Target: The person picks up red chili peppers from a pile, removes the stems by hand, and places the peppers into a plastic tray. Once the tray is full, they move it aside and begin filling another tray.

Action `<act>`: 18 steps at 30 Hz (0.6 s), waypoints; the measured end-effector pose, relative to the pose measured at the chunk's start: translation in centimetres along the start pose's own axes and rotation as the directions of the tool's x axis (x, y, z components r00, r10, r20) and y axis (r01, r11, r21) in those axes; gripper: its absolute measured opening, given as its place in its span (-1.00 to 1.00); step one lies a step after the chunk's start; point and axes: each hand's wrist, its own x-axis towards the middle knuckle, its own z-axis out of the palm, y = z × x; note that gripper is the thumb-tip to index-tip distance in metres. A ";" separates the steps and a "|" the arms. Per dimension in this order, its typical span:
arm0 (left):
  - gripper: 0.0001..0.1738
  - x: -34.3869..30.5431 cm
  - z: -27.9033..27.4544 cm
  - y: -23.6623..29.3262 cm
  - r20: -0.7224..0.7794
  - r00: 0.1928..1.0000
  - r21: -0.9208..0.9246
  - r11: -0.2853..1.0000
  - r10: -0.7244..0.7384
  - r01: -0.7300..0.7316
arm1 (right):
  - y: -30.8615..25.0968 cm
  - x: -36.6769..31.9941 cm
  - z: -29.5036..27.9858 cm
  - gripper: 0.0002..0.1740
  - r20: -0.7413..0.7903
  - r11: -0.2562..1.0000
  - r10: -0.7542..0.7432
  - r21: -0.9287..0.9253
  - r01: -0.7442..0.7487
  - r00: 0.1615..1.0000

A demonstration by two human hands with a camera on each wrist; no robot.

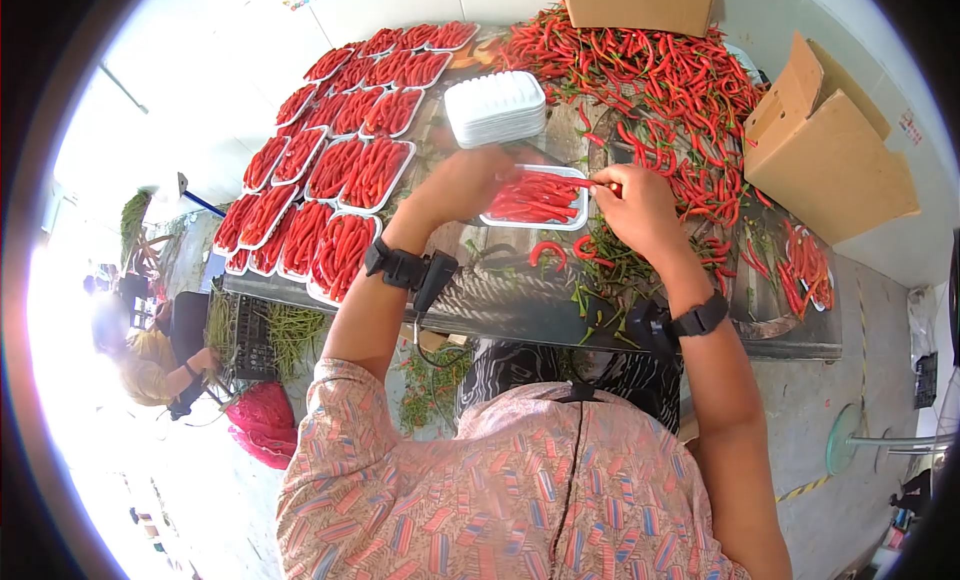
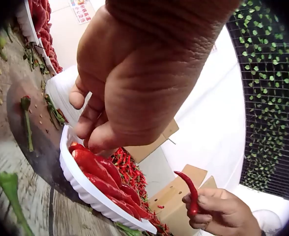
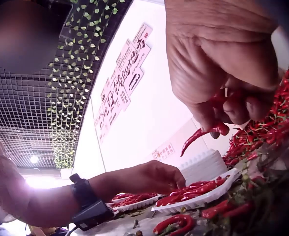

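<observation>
the left hand hides the tray's left end, and the far cardboard box is cut off.

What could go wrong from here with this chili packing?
The right hand pinches one chili by its end; it might slip and miss the tray.
The left hand rests on the chilies in that tray; a shove could tip some over the low rim.
Loose chilies lie near the front edge of the table; a forearm might sweep them off.
</observation>
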 end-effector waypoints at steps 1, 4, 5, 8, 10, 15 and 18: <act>-0.83 0.0 -0.1 0.1 -0.003 1.000 0.005 1.000 0.010 -0.010 | 0.5 0.4 0.7 -0.82 -0.016 0.997 -0.054 -0.056 0.053 0.998; -0.84 -0.1 -0.3 0.5 -0.009 0.999 0.000 0.999 0.042 -0.042 | 0.6 1.4 1.7 -0.83 -0.002 0.977 -0.110 -0.184 0.108 0.994; -0.84 -0.1 -0.3 0.4 -0.010 0.999 0.000 0.999 0.042 -0.042 | 0.5 1.6 2.0 -0.79 0.026 0.961 -0.109 -0.254 0.112 0.994; -0.86 -0.1 -0.2 0.4 -0.007 0.999 -0.008 0.999 0.038 -0.038 | 0.1 2.0 2.5 -0.80 0.025 0.945 -0.083 -0.315 0.087 0.996; -0.86 -0.1 -0.4 0.6 -0.010 0.999 0.002 0.999 0.051 -0.051 | 1.0 2.4 3.6 -0.83 0.001 0.955 -0.126 -0.271 0.121 0.992; -0.84 -0.1 -0.3 0.8 -0.003 0.999 -0.004 0.999 0.034 -0.034 | 1.2 2.5 4.2 -0.80 0.009 0.957 -0.190 -0.223 0.188 0.982; -0.79 0.0 -0.4 1.5 0.005 1.000 -0.006 1.000 -0.017 0.017 | 1.0 2.6 4.3 -0.79 0.060 0.963 -0.180 -0.194 0.188 0.982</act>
